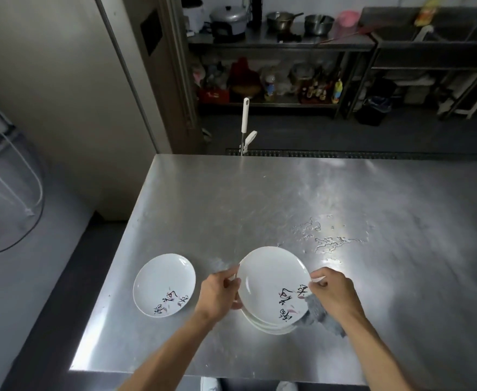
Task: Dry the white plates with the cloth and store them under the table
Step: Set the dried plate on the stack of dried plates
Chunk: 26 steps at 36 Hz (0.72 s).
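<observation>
A person's left hand (220, 294) curled its fingers round the left rim of a white plate (271, 280), while the right hand (333, 292) pinched the opposite rim, a grey cloth (320, 313) bunched beneath its palm. The plate sat tilted between the two grips, directly above a stack of plates (271, 328) on the steel table (260, 198). A second plate (164, 285) lay flat just left of the left hand's grip.

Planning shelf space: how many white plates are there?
3 at least: lone plate, left side of table; held plate between left hand and right hand; stack beneath showing only rims, possibly several.
</observation>
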Motion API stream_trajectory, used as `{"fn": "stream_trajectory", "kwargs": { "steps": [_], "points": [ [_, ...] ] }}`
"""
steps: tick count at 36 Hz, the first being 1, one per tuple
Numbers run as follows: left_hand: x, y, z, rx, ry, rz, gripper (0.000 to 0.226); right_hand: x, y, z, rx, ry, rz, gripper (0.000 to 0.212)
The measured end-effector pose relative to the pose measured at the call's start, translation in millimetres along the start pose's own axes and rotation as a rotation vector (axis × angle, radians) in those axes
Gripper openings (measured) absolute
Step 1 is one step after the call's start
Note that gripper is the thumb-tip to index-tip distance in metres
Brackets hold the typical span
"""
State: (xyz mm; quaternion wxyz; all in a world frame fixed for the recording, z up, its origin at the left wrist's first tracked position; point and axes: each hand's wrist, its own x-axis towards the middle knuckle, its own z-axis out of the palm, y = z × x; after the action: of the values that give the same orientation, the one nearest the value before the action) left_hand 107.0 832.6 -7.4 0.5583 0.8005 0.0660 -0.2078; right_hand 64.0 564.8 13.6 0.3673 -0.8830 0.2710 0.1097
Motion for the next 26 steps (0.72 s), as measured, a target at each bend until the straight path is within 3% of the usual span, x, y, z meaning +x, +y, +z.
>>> {"fn": "stream_trajectory", "kwargs": {
  "steps": [5,10,16,21,26],
  "points": [
    [1.8,-1.9,3.6,0.007,0.036,0.022,0.050,2.7,-17.5,-7.6,-0.039,0.121,-0.005,0.008],
    [2.7,-9.0,-6.2,-0.022,0.083,-0.026,0.038,7.8,-57.9,6.7,0.121,0.132,-0.127,0.012],
    [5.4,-45.2,-54.1,-0.025,0.227,-0.171,0.025,6.2,-122.1,65.1,0.306,-0.028,-0.280,0.020],
    [8.4,-91.4,-106.8,-0.041,0.370,-0.320,0.042,1.4,-166.6,136.5,0.322,-0.178,-0.316,0.008],
    [10.5,-125.8,-149.3,0.069,0.429,-0.407,0.059,-1.5,-185.4,209.9,0.286,-0.308,-0.229,0.014]
  ]
}}
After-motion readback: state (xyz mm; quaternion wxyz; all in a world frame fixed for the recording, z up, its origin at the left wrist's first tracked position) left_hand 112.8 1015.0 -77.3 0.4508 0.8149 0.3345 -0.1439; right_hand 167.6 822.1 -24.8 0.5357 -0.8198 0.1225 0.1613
